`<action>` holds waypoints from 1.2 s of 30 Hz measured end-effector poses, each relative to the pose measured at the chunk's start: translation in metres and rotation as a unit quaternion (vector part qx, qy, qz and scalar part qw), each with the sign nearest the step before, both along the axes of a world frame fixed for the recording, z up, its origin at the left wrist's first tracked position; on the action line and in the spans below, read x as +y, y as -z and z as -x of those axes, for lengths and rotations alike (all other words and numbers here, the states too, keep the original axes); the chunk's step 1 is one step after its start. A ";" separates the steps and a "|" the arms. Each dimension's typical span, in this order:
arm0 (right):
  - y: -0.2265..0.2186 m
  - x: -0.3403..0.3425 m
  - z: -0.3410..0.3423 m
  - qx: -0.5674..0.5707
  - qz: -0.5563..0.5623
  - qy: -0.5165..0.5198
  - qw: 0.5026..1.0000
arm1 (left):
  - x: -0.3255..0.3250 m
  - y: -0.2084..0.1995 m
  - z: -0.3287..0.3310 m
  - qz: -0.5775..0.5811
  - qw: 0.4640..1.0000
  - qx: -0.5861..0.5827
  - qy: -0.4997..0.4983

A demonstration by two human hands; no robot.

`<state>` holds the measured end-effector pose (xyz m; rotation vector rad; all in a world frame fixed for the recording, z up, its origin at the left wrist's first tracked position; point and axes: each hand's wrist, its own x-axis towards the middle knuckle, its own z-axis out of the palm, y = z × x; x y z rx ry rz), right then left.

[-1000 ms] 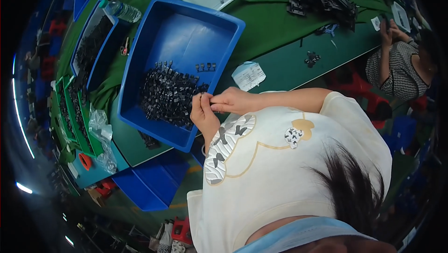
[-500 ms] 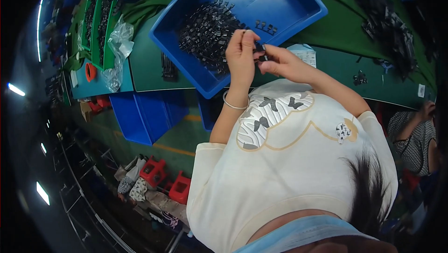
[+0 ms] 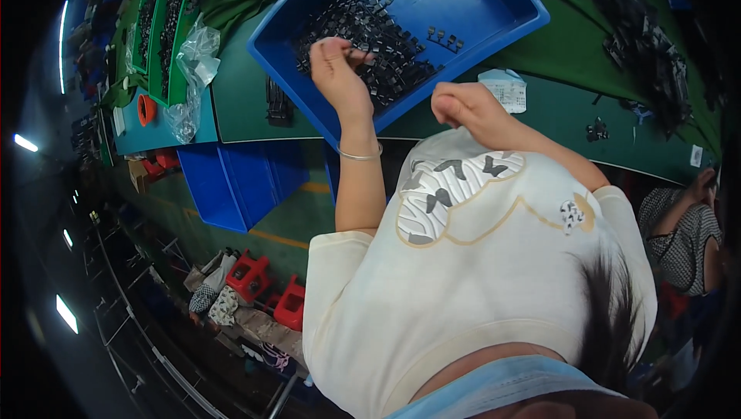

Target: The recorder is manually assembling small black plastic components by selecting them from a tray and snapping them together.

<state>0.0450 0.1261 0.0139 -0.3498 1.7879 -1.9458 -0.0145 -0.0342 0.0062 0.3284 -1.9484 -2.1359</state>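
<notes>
Over the heap of small black plastic parts [image 3: 397, 75], my left hand [image 3: 336, 71] is bent at the fingers, which look slightly apart; I see nothing held in them. The heap lies in a large blue bin [image 3: 482, 2], spread over its left and near side. A short row of joined black parts [image 3: 445, 39] lies apart from it on the bin floor. My right hand [image 3: 468, 108] is closed just outside the bin's near right edge, close to my shirt. Whatever its curled fingers hold, if anything, is hidden.
Green trays [image 3: 171, 48] of dark parts stand at the left, beside a clear plastic bag [image 3: 193, 71] and an orange tape roll [image 3: 146, 109]. A printed paper [image 3: 505, 91] lies right of the bin. Farther right are a black pile [image 3: 648, 56] and a seated person [image 3: 679, 226].
My hands were together at the bin's near edge around small black parts. Now they are apart: the left has moved left over the heap, the right slightly right and toward me.
</notes>
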 end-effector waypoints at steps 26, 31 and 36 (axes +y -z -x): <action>0.038 0.037 0.009 -0.226 0.100 0.179 0.952 | 0.070 0.111 0.045 0.589 0.711 0.155 0.351; 0.040 0.044 -0.003 -0.213 0.058 0.167 0.961 | 0.066 0.112 0.053 0.628 0.661 0.058 0.407; 0.043 0.052 -0.007 -0.109 0.053 0.238 0.964 | 0.056 0.038 0.018 0.317 0.842 -0.057 0.434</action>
